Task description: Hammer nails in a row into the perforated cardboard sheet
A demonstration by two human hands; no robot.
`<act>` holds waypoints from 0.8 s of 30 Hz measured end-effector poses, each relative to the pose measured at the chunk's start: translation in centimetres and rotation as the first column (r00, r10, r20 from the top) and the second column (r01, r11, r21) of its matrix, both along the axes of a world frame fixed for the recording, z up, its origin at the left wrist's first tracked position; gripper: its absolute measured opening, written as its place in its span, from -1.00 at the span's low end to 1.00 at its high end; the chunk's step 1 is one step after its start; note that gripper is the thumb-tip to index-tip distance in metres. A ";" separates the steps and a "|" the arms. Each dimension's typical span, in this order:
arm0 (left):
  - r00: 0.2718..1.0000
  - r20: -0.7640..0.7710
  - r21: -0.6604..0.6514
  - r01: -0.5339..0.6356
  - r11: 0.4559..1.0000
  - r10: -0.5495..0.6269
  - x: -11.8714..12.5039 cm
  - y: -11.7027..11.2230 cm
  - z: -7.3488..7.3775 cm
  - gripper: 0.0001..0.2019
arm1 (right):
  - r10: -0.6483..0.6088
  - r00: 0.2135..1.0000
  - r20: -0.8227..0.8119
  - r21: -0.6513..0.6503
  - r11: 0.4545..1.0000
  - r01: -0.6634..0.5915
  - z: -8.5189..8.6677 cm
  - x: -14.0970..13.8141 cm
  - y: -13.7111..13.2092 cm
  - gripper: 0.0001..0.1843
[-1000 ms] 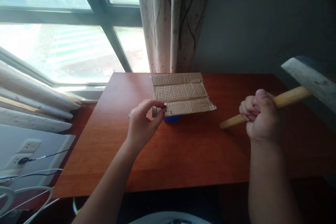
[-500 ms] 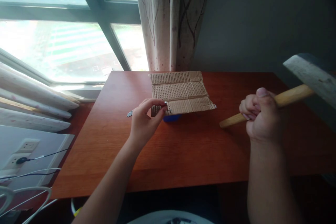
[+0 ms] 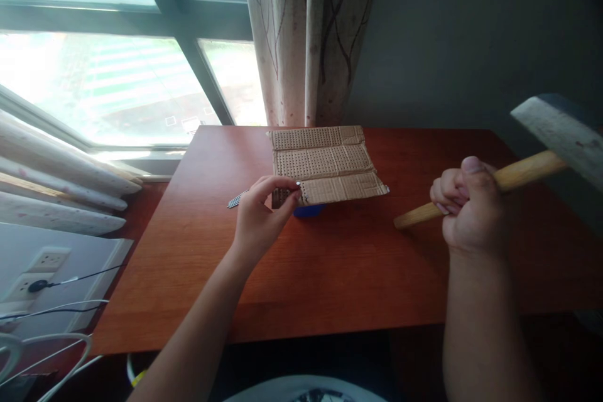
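Observation:
My left hand (image 3: pixel 262 208) pinches a nail (image 3: pixel 298 183) over the near left part of a cardboard sheet (image 3: pixel 325 160); only the nail's bright round head shows between thumb and forefinger. Rows of small holes cover much of the sheet, which rests raised on a blue object (image 3: pixel 308 211) mostly hidden beneath it. Off to the right, my right hand (image 3: pixel 468 201) is wrapped round the wooden handle of a hammer (image 3: pixel 530 171). Its metal head is up at the right edge, partly cut off by the frame. Several loose nails (image 3: pixel 235 200) lie left of the sheet, partly behind my left hand.
All of this is on a reddish-brown wooden table (image 3: pixel 339 276). A window (image 3: pixel 117 88) and patterned curtains (image 3: pixel 287 38) stand behind and to the left. Wall sockets (image 3: pixel 35 273) with cables are at the lower left. A pale rounded object (image 3: pixel 264 389) shows at the bottom edge.
Almost nothing differs. Both hands keep their places, the left on the nail and the right on the raised hammer; the view has shifted very slightly.

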State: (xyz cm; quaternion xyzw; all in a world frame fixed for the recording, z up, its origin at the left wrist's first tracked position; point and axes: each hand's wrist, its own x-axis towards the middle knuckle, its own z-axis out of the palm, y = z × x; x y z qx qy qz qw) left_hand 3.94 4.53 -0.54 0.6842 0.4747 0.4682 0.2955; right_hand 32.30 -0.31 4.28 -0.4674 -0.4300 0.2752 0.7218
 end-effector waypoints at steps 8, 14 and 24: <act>1.000 -0.019 0.025 0.003 1.000 -0.002 0.0 0.0 0.0 -0.91 | -0.018 1.000 -0.002 -0.002 1.000 0.018 0.1 -0.2 0.0 -0.45; 0.997 -0.071 0.078 0.048 0.996 -0.042 0.2 -0.1 0.0 -0.94 | -0.022 1.000 -0.004 -0.005 1.000 0.022 0.1 -0.1 0.0 -0.44; 0.996 -0.081 0.142 0.060 0.988 -0.049 0.5 0.1 -0.3 -0.95 | 0.004 0.999 0.046 -0.012 1.000 -0.003 0.0 -0.1 0.0 -0.43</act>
